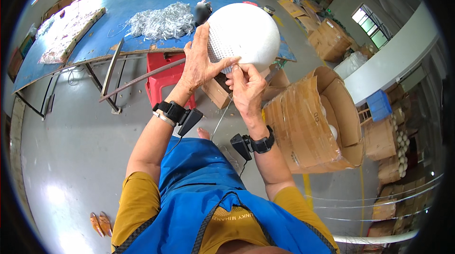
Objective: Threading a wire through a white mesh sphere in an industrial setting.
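Observation:
My left hand [201, 62] cups a large white ball [246, 31] from the left, thumb pressed across its lower side. The ball's left part carries a fine dotted mesh texture; the rest is smooth. My right hand [245, 86] sits just under the ball, its fingertips pinching at the bottom edge, where a thin wire or string [220, 116] hangs down toward my lap. Both wrists wear black bands with small black devices attached.
A blue worktable [142, 3] ahead holds a heap of silvery strands [161, 22], a dark object [201, 12] and a flat bagged sheet [66, 34]. A red plastic stool [163, 81] stands under its edge. An open cardboard box [313, 121] sits at my right, more boxes beyond.

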A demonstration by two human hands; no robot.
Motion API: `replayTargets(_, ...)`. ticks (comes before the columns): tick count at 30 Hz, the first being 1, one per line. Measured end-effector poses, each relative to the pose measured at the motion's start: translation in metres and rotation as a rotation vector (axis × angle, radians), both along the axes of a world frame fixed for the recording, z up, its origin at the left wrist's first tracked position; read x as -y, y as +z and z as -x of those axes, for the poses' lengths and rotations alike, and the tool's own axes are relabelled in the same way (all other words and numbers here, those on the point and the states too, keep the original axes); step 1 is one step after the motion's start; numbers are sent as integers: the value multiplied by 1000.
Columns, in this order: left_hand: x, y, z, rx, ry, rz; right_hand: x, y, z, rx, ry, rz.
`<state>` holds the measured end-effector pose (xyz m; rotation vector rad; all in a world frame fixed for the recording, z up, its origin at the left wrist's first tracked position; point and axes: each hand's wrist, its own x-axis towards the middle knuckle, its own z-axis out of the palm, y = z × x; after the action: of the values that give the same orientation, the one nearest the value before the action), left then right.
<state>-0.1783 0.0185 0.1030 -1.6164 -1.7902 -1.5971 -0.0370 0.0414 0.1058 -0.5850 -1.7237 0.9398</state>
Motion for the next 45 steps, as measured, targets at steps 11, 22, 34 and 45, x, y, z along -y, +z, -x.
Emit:
replayTargets(11,-6,9,4,301,-100,79,30,10,-50,104,157,197)
replayTargets(22,-16,11,16,227,53,37,52,-55,-134,122,330,513)
replayTargets(34,-24,15,24,88,171,-69,33,-65,-118,-39,341,550)
replayTargets(45,-24,23,19,199,61,12,36,-76,-93,-27,331,523)
